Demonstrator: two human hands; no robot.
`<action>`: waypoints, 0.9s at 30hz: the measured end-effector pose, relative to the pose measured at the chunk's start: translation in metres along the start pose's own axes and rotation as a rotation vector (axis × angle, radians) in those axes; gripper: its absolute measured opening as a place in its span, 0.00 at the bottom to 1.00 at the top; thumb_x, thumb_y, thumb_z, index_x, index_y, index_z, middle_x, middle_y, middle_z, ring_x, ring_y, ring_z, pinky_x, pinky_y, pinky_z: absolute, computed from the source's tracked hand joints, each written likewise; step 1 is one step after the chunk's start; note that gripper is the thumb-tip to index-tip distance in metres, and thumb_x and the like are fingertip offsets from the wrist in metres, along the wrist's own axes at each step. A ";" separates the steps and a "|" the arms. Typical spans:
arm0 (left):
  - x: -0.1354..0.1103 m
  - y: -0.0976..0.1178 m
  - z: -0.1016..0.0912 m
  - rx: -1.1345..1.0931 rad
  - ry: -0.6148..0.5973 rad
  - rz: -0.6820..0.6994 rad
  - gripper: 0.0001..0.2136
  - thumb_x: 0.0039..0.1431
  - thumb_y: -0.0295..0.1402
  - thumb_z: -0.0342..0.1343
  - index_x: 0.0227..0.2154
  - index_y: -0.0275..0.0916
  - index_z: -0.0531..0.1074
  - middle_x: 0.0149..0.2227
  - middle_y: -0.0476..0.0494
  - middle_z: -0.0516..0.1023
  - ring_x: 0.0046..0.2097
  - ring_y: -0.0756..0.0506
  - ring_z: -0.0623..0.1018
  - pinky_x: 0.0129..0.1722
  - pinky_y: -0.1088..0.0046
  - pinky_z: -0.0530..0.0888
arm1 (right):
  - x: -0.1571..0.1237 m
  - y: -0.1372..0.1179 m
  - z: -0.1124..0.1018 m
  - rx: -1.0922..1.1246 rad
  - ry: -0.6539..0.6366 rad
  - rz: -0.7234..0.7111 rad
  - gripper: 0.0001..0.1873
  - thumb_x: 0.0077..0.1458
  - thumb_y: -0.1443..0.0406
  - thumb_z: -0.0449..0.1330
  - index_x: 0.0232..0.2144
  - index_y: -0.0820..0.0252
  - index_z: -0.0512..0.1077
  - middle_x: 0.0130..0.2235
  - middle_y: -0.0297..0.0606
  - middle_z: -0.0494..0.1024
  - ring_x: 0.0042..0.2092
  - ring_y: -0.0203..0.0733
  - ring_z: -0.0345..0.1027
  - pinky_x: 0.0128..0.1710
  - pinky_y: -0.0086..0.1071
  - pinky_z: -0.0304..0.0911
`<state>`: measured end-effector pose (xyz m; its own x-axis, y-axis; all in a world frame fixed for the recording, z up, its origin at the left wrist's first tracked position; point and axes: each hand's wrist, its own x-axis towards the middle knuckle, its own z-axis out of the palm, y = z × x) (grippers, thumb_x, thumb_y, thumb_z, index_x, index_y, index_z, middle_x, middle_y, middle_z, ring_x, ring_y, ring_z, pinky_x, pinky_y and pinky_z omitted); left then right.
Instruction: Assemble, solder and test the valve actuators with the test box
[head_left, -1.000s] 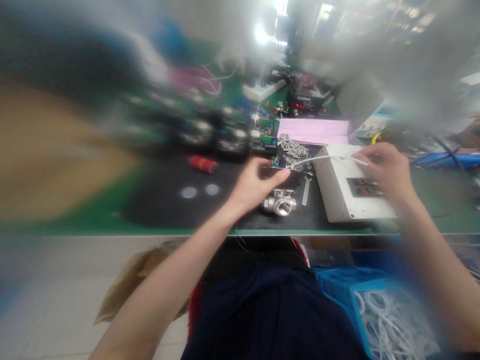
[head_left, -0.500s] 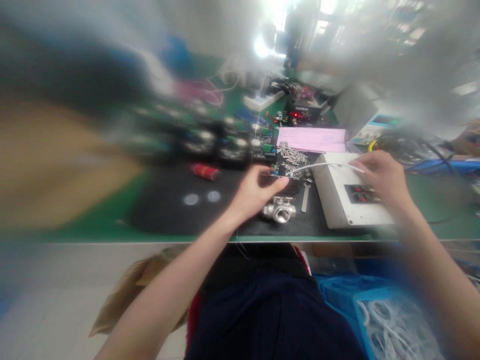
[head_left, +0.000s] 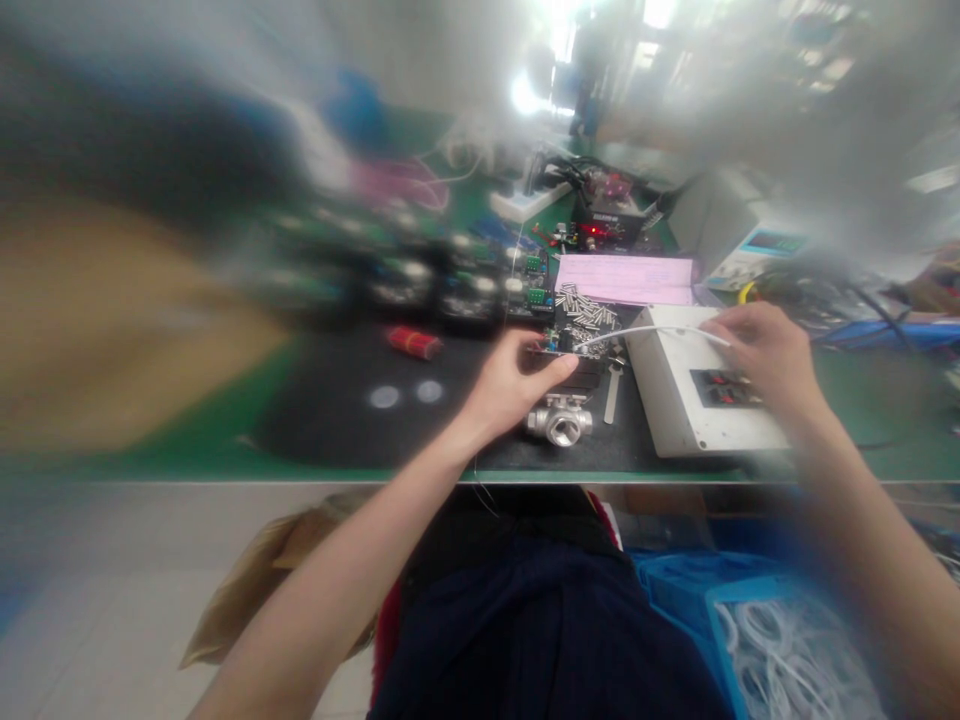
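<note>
While my left hand (head_left: 510, 385) pinches a small circuit board (head_left: 585, 362) between thumb and fingers over the black mat (head_left: 337, 410), my right hand (head_left: 765, 355) pinches a white wire (head_left: 645, 329) above the white box (head_left: 675, 410). A steel valve fitting (head_left: 559, 422) lies just below my left thumb.

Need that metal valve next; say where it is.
Head view, centre: the valve lies on the black mat by the bench's front edge, between the left hand and the white box.
</note>
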<state>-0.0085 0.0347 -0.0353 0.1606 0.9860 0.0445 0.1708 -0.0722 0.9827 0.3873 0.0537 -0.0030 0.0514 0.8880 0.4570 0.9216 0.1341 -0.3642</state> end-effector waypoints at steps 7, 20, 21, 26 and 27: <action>0.001 0.000 0.000 -0.018 0.001 -0.016 0.31 0.55 0.57 0.69 0.53 0.40 0.74 0.54 0.39 0.81 0.53 0.39 0.80 0.57 0.58 0.74 | 0.000 0.008 0.003 0.007 0.001 -0.022 0.09 0.63 0.53 0.67 0.39 0.50 0.80 0.42 0.36 0.82 0.46 0.50 0.76 0.50 0.44 0.68; 0.002 -0.003 0.001 -0.030 -0.004 -0.005 0.31 0.55 0.57 0.69 0.53 0.39 0.74 0.54 0.38 0.82 0.52 0.39 0.80 0.56 0.59 0.75 | 0.001 0.011 0.003 -0.013 0.009 -0.019 0.11 0.63 0.52 0.66 0.39 0.50 0.80 0.42 0.37 0.82 0.47 0.51 0.76 0.51 0.45 0.69; 0.002 -0.003 0.001 -0.032 -0.004 -0.006 0.31 0.55 0.57 0.69 0.53 0.39 0.74 0.54 0.38 0.81 0.53 0.39 0.81 0.56 0.59 0.75 | 0.001 0.011 0.003 -0.016 0.009 -0.020 0.11 0.63 0.52 0.66 0.39 0.50 0.80 0.42 0.37 0.82 0.47 0.51 0.76 0.51 0.45 0.68; 0.001 -0.002 0.000 -0.024 -0.004 -0.002 0.32 0.55 0.57 0.69 0.53 0.39 0.73 0.55 0.38 0.81 0.54 0.39 0.80 0.58 0.59 0.74 | 0.000 0.012 0.003 -0.011 0.007 -0.040 0.10 0.63 0.53 0.66 0.40 0.50 0.80 0.43 0.36 0.82 0.47 0.50 0.76 0.52 0.44 0.68; 0.001 -0.002 0.000 -0.020 -0.005 -0.002 0.32 0.55 0.57 0.69 0.53 0.39 0.74 0.55 0.38 0.81 0.54 0.38 0.80 0.58 0.59 0.74 | 0.000 0.012 0.003 -0.012 0.007 -0.039 0.11 0.63 0.52 0.66 0.40 0.50 0.80 0.43 0.36 0.82 0.47 0.50 0.76 0.51 0.44 0.68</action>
<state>-0.0087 0.0362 -0.0373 0.1654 0.9853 0.0419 0.1515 -0.0673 0.9862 0.3972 0.0568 -0.0101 0.0176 0.8789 0.4766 0.9275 0.1637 -0.3362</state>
